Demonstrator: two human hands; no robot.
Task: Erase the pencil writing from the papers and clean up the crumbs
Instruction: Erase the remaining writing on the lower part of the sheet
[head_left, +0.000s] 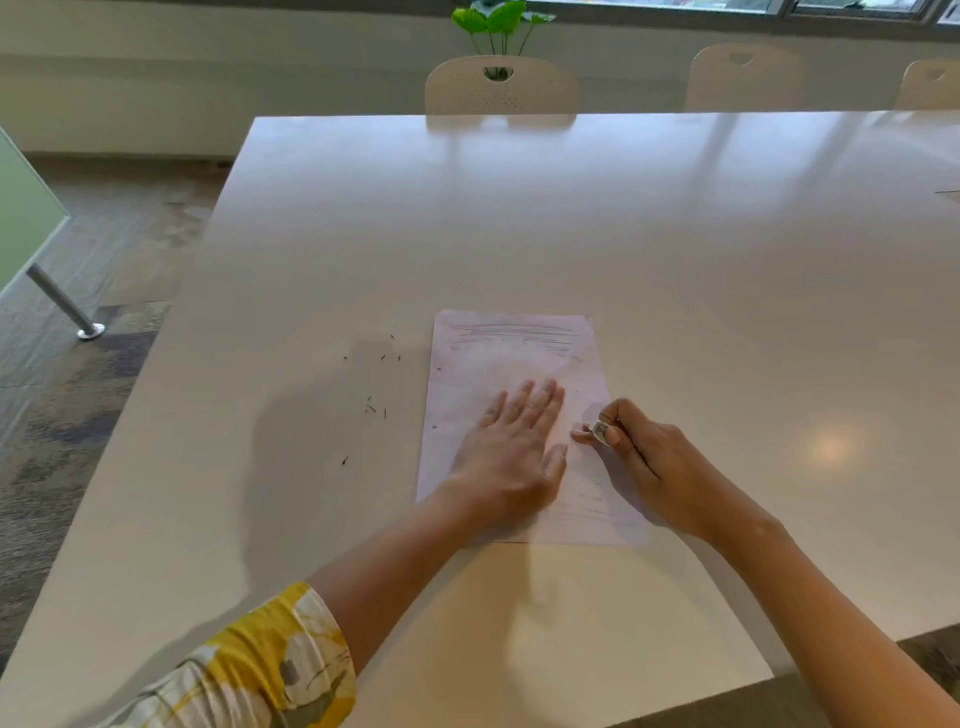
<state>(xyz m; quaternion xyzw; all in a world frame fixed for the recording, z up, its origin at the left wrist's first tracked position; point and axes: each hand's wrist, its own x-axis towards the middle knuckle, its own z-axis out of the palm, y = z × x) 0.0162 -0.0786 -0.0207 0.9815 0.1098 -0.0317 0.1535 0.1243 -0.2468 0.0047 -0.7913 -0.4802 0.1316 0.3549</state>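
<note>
A white sheet of paper (511, 358) lies on the table in front of me, with faint pencil lines near its top and a few near its bottom. My left hand (511, 452) presses flat on the middle of the sheet, fingers straight. My right hand (649, 452) pinches a small white eraser (595, 432) whose tip touches the paper by its right edge, just beside my left thumb. Dark eraser crumbs (371, 408) are scattered on the table to the left of the paper.
The pale glossy table (519, 218) stretches far back and to the right. Beige chairs (501, 85) stand along its far edge with a green plant (498, 21) behind. Another table's metal leg (62, 301) stands on the floor at left.
</note>
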